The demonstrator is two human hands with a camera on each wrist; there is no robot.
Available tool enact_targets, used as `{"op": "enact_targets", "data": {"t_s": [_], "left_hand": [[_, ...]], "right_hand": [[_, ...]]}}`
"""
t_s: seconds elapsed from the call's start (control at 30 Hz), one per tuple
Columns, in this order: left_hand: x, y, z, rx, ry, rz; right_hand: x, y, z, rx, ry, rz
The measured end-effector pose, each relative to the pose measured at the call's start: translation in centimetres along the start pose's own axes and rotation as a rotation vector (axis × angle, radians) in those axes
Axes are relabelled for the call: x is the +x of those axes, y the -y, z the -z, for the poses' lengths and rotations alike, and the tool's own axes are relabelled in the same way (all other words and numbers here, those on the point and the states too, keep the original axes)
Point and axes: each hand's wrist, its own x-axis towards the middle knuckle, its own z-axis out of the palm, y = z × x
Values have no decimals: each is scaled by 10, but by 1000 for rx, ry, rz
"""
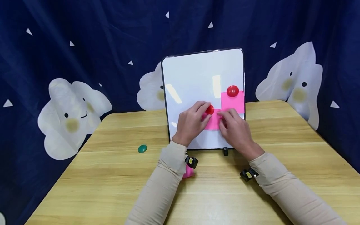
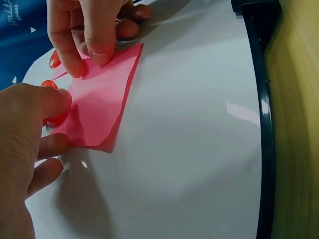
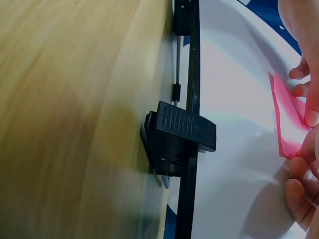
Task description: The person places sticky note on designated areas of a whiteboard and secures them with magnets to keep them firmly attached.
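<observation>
- A pink paper [image 1: 188, 172] lies on the wooden table [image 1: 112, 190], partly hidden by the left sleeve [image 1: 172, 165]; a green disc [image 1: 142, 148] lies farther left.
- At the whiteboard's lower edge [image 1: 203, 149] sits a black clip [image 1: 226, 152]; white surface shows between edge and lower note.
- The left hand [image 1: 190, 124] pinches a red disc [image 1: 210, 109] at the lower note [image 1: 212, 122] on the whiteboard [image 1: 194, 78]; the right hand [image 1: 237, 132], fingers curled, pinches that note's right side.
- The upper note [image 1: 233, 105], under another red disc [image 1: 232, 91], reaches the right rim.

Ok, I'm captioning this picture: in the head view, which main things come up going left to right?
Smiling white cloud print, round green disc, bare left hand, middle pink paper square, bare right hand, rightmost white cloud print.
</observation>
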Motion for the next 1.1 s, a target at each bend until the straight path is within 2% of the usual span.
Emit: {"op": "enact_targets", "data": {"t_s": [0.4, 0.77, 1.1], "left_hand": [[8, -2, -3, 22, 56, 33], [11, -3, 0, 28, 102, 25], [10, -3, 0, 39, 114, 28]], "right_hand": [[1, 0, 2, 2, 14, -9], [0, 1, 4, -10, 22, -20], [-1, 1, 2, 2, 14, -14]]}}
